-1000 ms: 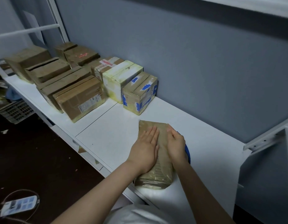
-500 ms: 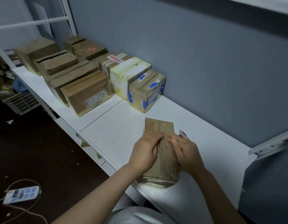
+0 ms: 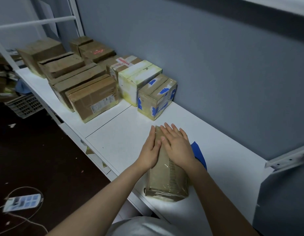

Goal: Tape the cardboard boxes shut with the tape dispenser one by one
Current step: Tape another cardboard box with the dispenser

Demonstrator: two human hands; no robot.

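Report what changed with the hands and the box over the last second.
The left hand and right hand went from fingertip pressing to flat palms and slid toward the far end of the box. Nothing gripped or released. The box and the blue object beside it stayed put.

A grey-blue wall [image 3: 216,65] backs the white bench [image 3: 124,143] above a dark floor [image 3: 37,159].
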